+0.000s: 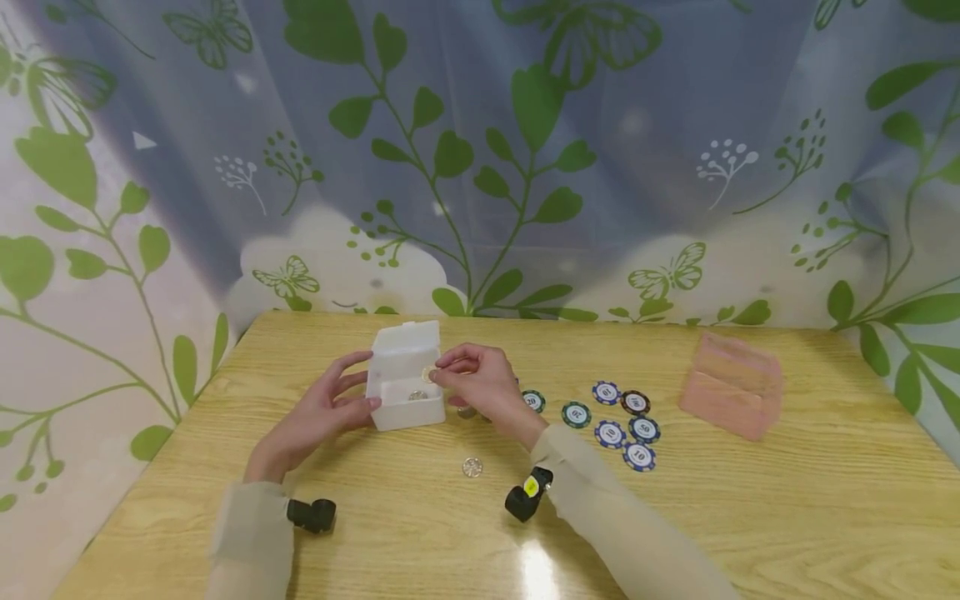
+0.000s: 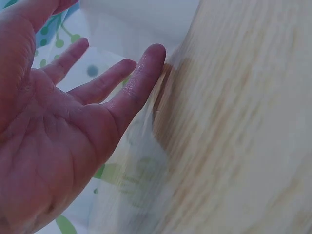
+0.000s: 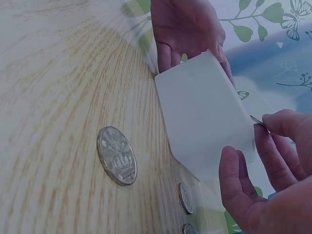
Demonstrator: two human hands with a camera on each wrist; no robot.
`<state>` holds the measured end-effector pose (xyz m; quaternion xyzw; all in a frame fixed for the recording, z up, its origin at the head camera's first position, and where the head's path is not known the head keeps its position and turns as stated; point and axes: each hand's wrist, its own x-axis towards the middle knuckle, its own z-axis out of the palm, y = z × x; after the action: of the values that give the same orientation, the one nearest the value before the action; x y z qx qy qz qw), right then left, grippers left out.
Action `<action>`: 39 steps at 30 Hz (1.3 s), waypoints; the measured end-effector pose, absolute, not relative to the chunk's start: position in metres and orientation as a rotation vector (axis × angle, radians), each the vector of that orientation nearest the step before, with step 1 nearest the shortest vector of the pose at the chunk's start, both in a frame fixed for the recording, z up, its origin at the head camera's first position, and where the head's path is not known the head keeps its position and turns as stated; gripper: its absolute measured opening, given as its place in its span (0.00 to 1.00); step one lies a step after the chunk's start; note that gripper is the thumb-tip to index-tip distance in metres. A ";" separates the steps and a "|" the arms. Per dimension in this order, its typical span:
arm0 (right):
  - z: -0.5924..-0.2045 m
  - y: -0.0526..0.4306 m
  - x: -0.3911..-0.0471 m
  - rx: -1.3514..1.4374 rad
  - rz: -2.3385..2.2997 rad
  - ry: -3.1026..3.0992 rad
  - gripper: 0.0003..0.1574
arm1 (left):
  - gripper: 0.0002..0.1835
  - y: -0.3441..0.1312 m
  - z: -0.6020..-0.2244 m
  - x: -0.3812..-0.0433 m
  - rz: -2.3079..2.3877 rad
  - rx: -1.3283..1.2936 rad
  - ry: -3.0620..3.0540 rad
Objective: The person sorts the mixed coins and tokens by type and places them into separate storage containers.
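Observation:
On the table stands a small white box [image 1: 408, 412] with its lid [image 1: 406, 335] raised at the back. My left hand [image 1: 318, 412] holds the box by its left side, thumb at the front corner; in the left wrist view its lower fingers [image 2: 139, 83] are spread beside the wall. Between thumb and fingertips, my right hand [image 1: 480, 383] pinches a coin [image 1: 428, 374] over the box's opening. Silvery coins [image 1: 417, 396] lie inside. One coin [image 1: 472, 467] rests on the table in front, and more coins [image 3: 185, 198] lie by the box, partly under my right hand in the head view.
Several poker chips [image 1: 611, 433], blue, green and black, lie right of my right hand. Farther right is an open pink translucent case [image 1: 731, 387]. A curtain [image 1: 480, 167] printed with leaves and butterflies hangs behind the wooden table [image 1: 390, 533].

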<state>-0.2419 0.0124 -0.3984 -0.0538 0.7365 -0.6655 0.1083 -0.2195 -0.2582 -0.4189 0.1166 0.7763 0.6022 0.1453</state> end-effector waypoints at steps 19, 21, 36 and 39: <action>-0.399 0.013 -0.242 -0.171 -1.986 2.124 0.11 | 0.35 -0.258 -0.422 -0.220 1.741 0.377 2.217; -0.399 0.013 -0.242 -0.171 -1.990 2.119 0.11 | 0.34 -0.257 -0.422 -0.221 1.731 0.380 2.221; -0.398 0.019 -0.242 -0.233 -1.972 2.101 0.12 | 0.40 -0.257 -0.421 -0.222 1.680 0.316 2.258; -0.398 0.020 -0.243 -0.247 -1.981 2.093 0.12 | 0.42 -0.257 -0.421 -0.223 1.686 0.305 2.254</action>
<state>-0.2427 0.0203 -0.3977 -0.0849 0.7180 -0.6796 0.1245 -0.2227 -0.2566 -0.4212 0.1066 0.7866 0.5883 0.1544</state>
